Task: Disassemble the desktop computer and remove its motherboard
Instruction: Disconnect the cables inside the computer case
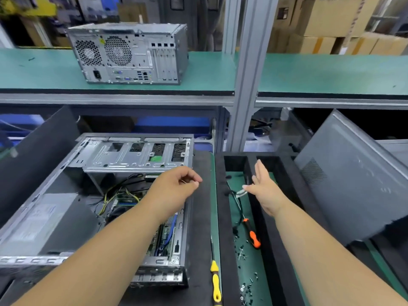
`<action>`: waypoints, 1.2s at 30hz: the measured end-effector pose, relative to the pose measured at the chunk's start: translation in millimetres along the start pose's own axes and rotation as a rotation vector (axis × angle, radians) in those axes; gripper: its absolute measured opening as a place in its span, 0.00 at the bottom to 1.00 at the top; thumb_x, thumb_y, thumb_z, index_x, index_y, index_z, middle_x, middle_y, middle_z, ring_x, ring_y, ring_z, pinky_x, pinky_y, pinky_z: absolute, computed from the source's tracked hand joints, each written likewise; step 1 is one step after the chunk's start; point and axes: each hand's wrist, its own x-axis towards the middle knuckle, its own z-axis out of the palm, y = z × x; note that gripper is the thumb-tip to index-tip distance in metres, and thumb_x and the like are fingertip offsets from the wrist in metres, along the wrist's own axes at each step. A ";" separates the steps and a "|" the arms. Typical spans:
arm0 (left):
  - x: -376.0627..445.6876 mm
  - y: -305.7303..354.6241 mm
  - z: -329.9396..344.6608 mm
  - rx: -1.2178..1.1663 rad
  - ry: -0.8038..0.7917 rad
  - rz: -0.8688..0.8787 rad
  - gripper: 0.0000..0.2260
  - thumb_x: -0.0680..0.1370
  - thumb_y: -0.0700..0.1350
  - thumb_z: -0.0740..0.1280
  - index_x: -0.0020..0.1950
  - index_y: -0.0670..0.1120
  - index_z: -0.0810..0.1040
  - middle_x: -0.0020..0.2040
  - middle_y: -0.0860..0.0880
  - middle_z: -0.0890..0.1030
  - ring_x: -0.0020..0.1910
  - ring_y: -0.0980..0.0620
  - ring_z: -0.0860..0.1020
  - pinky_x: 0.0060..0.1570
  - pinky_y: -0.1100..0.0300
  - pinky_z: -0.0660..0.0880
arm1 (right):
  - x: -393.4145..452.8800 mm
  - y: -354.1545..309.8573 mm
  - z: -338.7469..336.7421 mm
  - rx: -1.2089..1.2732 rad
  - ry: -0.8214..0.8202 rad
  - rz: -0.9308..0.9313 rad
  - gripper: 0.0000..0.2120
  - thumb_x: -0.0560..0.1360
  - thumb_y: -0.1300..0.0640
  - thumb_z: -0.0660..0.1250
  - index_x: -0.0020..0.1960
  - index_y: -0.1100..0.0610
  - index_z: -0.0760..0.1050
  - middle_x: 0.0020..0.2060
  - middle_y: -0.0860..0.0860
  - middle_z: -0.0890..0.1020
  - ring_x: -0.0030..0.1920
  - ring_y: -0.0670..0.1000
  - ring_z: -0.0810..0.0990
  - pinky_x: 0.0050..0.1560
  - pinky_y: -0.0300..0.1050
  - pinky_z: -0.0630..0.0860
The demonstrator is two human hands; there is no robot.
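The open desktop case (66, 164) lies on its side at the left. Inside it I see the green motherboard (164, 236) with yellow and black cables (114, 193), a grey power supply (44, 219) and a metal drive cage (136, 155). My left hand (176, 186) hovers over the case's right edge with its fingers curled and the thumb against the forefinger. A small glint shows between them, but what it is stays unclear. My right hand (263, 186) is spread with straight fingers over the black foam tray (220, 217) and holds nothing.
The tray holds an orange-handled screwdriver (251, 235), a black cable and several loose screws (245, 283). A yellow-handled screwdriver (215, 281) lies between case and tray. A grey side panel (353, 173) leans at the right. A second computer (128, 54) stands on the green shelf above.
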 end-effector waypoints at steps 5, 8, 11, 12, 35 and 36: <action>-1.5 -9.7 -5.8 -0.009 0.025 -0.034 0.08 0.75 0.44 0.68 0.43 0.58 0.82 0.42 0.51 0.82 0.37 0.55 0.77 0.40 0.62 0.75 | 2.0 7.0 3.8 -0.046 0.016 0.039 0.41 0.77 0.67 0.65 0.79 0.45 0.47 0.78 0.44 0.53 0.77 0.45 0.53 0.75 0.49 0.55; -4.1 -14.7 -9.4 0.003 0.030 -0.061 0.07 0.75 0.45 0.68 0.43 0.57 0.82 0.44 0.51 0.83 0.44 0.47 0.81 0.45 0.56 0.78 | -1.8 1.6 10.2 -0.099 0.027 0.018 0.34 0.77 0.63 0.65 0.78 0.47 0.56 0.75 0.45 0.62 0.74 0.46 0.61 0.72 0.49 0.60; -6.7 -18.3 -15.2 0.015 0.038 -0.074 0.07 0.75 0.45 0.69 0.43 0.57 0.82 0.44 0.51 0.84 0.47 0.48 0.81 0.47 0.57 0.77 | -8.6 -14.9 23.6 -0.141 0.011 -0.041 0.23 0.78 0.60 0.64 0.67 0.40 0.69 0.67 0.38 0.72 0.68 0.43 0.70 0.64 0.44 0.66; -7.4 -19.2 -17.4 0.018 0.045 -0.082 0.07 0.75 0.45 0.69 0.43 0.57 0.82 0.44 0.51 0.84 0.47 0.48 0.81 0.47 0.58 0.77 | -11.3 -21.8 29.8 -0.154 0.003 -0.061 0.20 0.78 0.59 0.64 0.63 0.39 0.71 0.63 0.36 0.74 0.65 0.41 0.72 0.63 0.43 0.67; 10.7 -82.6 -150.2 0.579 -0.127 -0.304 0.15 0.74 0.37 0.59 0.49 0.55 0.78 0.54 0.52 0.81 0.49 0.51 0.79 0.49 0.58 0.77 | -38.4 -106.4 213.4 -0.212 -0.141 -0.111 0.13 0.76 0.68 0.61 0.49 0.55 0.82 0.44 0.50 0.84 0.47 0.50 0.82 0.53 0.40 0.77; 14.9 -83.6 -155.2 0.688 -0.191 -0.291 0.17 0.75 0.37 0.59 0.55 0.55 0.77 0.59 0.51 0.79 0.53 0.50 0.78 0.53 0.58 0.76 | -36.6 -108.8 221.4 -0.235 -0.154 -0.047 0.14 0.76 0.70 0.60 0.49 0.58 0.81 0.44 0.51 0.84 0.45 0.50 0.81 0.48 0.37 0.77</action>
